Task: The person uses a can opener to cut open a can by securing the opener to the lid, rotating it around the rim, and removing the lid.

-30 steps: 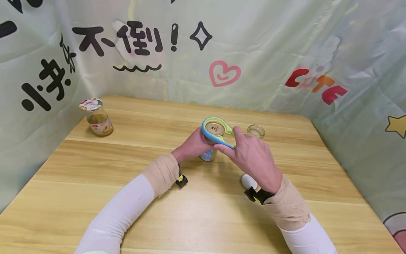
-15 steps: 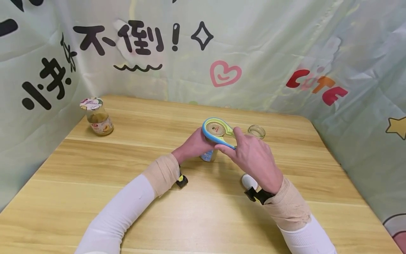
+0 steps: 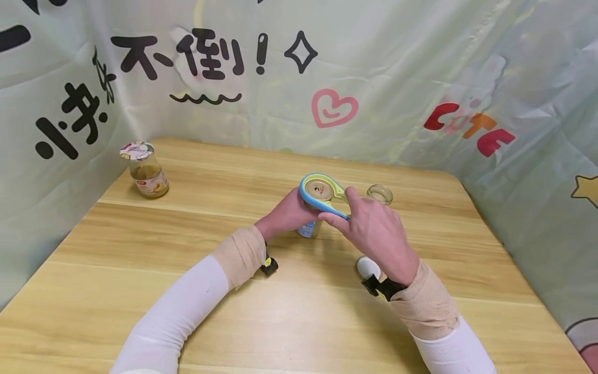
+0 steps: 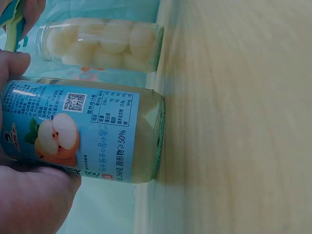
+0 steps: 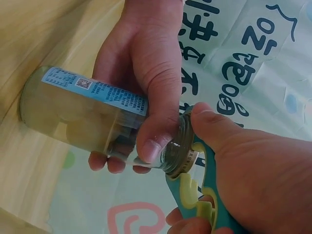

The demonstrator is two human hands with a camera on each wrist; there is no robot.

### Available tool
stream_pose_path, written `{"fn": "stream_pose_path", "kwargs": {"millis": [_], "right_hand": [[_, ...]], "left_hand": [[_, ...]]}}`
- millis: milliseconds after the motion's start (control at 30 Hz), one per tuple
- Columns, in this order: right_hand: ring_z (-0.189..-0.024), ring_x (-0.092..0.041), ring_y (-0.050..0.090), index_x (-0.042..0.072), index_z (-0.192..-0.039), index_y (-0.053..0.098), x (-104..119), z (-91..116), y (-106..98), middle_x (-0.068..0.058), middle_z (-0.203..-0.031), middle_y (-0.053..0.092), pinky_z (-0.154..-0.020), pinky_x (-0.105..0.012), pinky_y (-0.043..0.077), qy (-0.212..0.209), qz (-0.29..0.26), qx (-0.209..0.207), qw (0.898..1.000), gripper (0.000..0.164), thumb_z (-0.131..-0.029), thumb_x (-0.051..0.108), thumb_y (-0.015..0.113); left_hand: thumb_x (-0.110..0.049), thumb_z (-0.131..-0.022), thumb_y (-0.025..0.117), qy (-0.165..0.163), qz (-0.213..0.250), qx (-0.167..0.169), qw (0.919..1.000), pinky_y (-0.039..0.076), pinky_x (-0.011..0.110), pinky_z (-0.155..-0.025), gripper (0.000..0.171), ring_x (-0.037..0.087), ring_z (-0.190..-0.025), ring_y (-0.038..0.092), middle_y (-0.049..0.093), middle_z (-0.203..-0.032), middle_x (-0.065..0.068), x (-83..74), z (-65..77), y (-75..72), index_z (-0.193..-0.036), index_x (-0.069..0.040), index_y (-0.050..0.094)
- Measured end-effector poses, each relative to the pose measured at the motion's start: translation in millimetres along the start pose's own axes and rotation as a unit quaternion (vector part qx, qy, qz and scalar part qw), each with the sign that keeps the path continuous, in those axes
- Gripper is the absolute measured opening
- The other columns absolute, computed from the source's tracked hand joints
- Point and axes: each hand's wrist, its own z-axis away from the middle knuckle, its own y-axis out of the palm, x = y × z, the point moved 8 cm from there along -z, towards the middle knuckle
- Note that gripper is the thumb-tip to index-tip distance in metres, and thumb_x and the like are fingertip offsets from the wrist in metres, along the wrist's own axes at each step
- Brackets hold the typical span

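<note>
My left hand point(image 3: 291, 212) grips an upright glass jar point(image 4: 146, 136) with a blue apple-picture label point(image 4: 73, 131), fingers and thumb wrapped around it below the neck. The jar stands on the wooden table. Around its gold metal lid point(image 3: 319, 190) sits the loop of a blue and yellow-green jar opener point(image 3: 337, 191). My right hand point(image 3: 380, 228) holds the opener's handles, with its thumb close beside the lid in the right wrist view. Pale fruit pieces show through the glass. The lid sits on the jar's mouth.
Behind my right hand stands another glass jar point(image 3: 380, 194), holding pale round fruits point(image 4: 97, 44) in the left wrist view. A smooth white round object point(image 3: 368, 267) lies by my right wrist. At the table's far left is a jar point(image 3: 150, 182) with a patterned top. Printed curtains enclose the table.
</note>
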Motion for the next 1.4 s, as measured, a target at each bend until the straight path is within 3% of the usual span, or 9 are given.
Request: {"fn": "stream_pose_path", "kwargs": {"millis": [933,1400], "right_hand": [[-0.035,-0.015,0.03,0.009,-0.085,0.043,1.5,0.0,-2.6,0.003,-0.047,0.03,-0.031,-0.027,0.024,-0.035,0.001,-0.021,0.999,0.057,-0.082,0.063,0.062],[-0.036,-0.015,0.03,0.009,-0.085,0.042,-3.4,-5.4,0.6,0.003,-0.047,0.029,-0.032,-0.027,0.025,-0.079,0.0,0.001,0.997,0.058,-0.083,0.065,0.059]], "left_hand": [[-0.016,-0.082,0.075,0.009,0.016,0.007,0.9998,0.046,0.032,-0.095,0.061,0.015,-0.11,0.056,0.058,-0.122,0.002,-4.6,-0.2,2.8,-0.134,-0.015,0.045],[-0.016,-0.082,0.075,0.025,0.022,0.022,0.9992,0.045,0.032,-0.097,0.06,0.016,-0.112,0.056,0.058,-0.122,0.003,-4.6,-0.6,3.0,-0.134,-0.014,0.045]]}}
